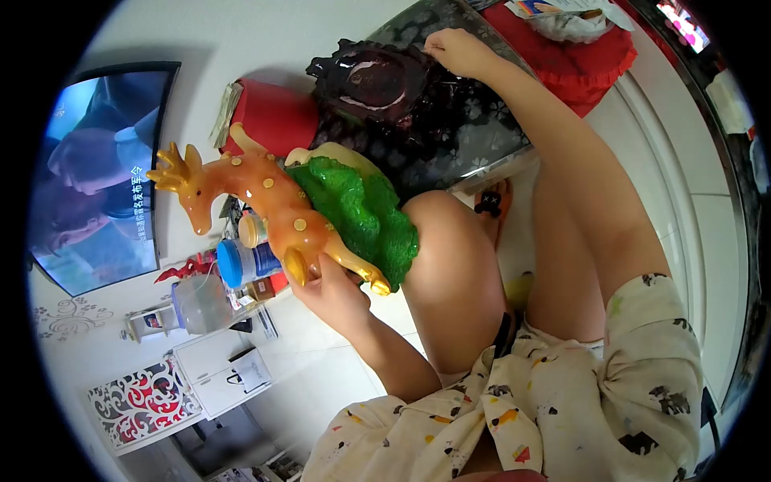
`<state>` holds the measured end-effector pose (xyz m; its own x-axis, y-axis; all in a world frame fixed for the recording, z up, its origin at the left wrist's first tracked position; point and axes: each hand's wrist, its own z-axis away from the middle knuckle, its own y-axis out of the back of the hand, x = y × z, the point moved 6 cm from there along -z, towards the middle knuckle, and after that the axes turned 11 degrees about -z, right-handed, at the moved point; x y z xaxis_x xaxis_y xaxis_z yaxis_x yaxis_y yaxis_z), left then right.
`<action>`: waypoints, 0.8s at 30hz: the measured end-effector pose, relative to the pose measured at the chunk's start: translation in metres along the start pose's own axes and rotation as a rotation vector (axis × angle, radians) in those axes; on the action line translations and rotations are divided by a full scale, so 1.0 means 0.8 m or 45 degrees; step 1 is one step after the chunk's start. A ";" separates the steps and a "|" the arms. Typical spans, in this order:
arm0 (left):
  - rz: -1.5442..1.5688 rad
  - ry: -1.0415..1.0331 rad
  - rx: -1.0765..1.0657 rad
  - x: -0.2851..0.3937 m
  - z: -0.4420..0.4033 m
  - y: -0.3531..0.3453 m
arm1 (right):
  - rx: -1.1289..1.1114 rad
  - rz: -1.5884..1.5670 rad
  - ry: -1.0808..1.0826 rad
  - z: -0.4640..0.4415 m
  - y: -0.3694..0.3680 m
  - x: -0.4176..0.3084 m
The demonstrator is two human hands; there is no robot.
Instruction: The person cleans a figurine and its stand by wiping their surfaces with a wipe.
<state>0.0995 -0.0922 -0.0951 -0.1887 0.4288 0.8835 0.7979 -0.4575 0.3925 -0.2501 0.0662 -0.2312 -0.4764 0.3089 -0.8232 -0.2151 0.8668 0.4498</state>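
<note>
Deer statue (277, 210) held up at 10 o'clock; dish (385, 80) on tabletop (479, 146) at 12.
Looks like holding/handling step: left hand (333, 301) grip wrapped round deer's legs; right hand (464, 55) by dish, can't tell if pinching. Shifting deer calls for firm support.

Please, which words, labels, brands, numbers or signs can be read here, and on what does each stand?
"如果知道你冒名发布军令": subtitle on the television.
"XX": on the black sandal strap.
Too small or blurred to read: the blue-lidded jar label and the printed paper.
</note>
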 end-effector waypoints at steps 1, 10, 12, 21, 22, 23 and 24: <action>-0.016 0.002 0.010 -0.001 0.000 0.002 | -0.043 -0.035 0.005 0.000 -0.001 0.000; 0.042 -0.014 -0.029 0.001 -0.002 -0.003 | -0.034 -0.276 0.086 0.018 0.013 0.014; 0.008 -0.011 -0.042 0.001 -0.002 -0.002 | 0.029 -0.235 0.078 0.030 0.017 0.007; -0.038 -0.030 0.004 -0.001 -0.005 -0.004 | 0.310 -0.185 0.104 0.089 0.028 -0.014; -0.045 -0.027 0.011 0.001 -0.004 -0.005 | 0.315 -0.183 0.089 0.093 0.028 -0.016; -0.038 -0.032 0.011 0.003 -0.003 -0.006 | 0.321 -0.180 0.074 0.098 0.029 -0.018; -0.030 -0.039 0.011 0.006 -0.003 -0.008 | 0.324 -0.168 0.086 0.103 0.027 -0.019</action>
<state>0.0923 -0.0893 -0.0930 -0.1903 0.4632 0.8656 0.7981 -0.4404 0.4112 -0.1772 0.1122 -0.2372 -0.5162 0.1679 -0.8399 -0.0623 0.9706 0.2324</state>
